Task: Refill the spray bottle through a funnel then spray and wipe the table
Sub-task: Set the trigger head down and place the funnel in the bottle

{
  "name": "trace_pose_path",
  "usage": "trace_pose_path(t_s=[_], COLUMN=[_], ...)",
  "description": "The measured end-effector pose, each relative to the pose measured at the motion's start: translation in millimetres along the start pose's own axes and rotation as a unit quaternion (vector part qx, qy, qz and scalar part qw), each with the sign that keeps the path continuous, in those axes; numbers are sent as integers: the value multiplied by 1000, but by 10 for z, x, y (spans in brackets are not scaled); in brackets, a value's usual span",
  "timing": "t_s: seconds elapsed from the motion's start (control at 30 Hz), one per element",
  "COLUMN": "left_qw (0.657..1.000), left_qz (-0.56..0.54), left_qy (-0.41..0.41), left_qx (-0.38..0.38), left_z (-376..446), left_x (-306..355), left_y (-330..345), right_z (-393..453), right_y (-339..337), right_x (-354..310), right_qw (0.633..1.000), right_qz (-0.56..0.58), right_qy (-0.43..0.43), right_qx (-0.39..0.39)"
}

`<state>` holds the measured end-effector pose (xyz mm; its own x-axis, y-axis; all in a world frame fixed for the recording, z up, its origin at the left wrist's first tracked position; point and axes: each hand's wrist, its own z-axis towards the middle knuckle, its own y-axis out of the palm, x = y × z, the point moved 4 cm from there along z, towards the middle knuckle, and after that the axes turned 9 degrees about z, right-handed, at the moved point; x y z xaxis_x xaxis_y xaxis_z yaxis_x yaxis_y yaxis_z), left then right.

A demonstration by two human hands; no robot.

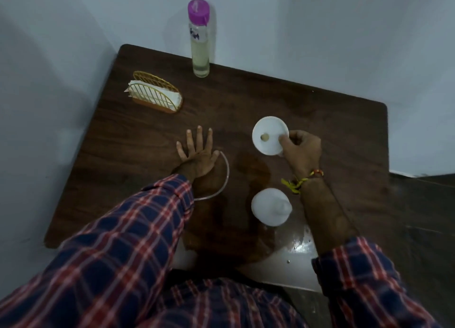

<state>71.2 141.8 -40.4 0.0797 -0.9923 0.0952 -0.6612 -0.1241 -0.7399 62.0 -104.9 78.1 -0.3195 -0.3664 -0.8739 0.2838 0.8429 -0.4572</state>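
I see my right hand (301,150) pinching the white funnel (270,135) rim mid-tabletop (320,111); my left hand (198,153) lies flat, fingers spread, beside it. The white bottle (270,209) stands nearer me.

a white funnel (270,135) is pinched at its rim by the right hand (302,151) near the table (320,121) middle. the left hand (197,153) is laid flat, fingers spread. a purple-capped bottle (200,38) is stood at the far edge, a napkin holder (156,95) near the far left corner.
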Motion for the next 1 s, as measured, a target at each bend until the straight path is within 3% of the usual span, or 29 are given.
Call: trace_pose_path(t_s=[0.1, 0.17, 0.27, 0.33, 0.5, 0.7, 0.83, 1.0], left_qw=[996, 988, 964, 943, 917, 931, 908, 901], left_qz=[-83, -133, -124, -122, -176, -242, -324, -334], left_qy=[-6, 11, 120, 204, 306, 263, 252, 248], left_qx=[19, 78, 204, 233, 185, 73, 83, 126], left_z=[-121, -358, -882, -1201, -1529, -1608, -1548, -1546], left_x=[-14, 88, 414, 600, 669, 703, 842, 914], left_y=[-131, -177, -55, 127, 562, 690, 734, 778], right_z=[-274, -429, -622, -754, -974, -1152, -1206, -1210], right_y=[-269, -480, -784, -959, -1218, -1190, -1107, -1088], right_x=[53, 72, 100, 98, 159, 230, 252, 215], right_qw=[1000, 999, 998, 997, 995, 997, 996, 995], right_qz=[18, 36, 59, 69, 89, 72, 71, 74], right_qy=[5, 13, 25, 25, 41, 31, 48, 53], right_qx=[1, 4, 2, 1, -1, -22, -34, -39])
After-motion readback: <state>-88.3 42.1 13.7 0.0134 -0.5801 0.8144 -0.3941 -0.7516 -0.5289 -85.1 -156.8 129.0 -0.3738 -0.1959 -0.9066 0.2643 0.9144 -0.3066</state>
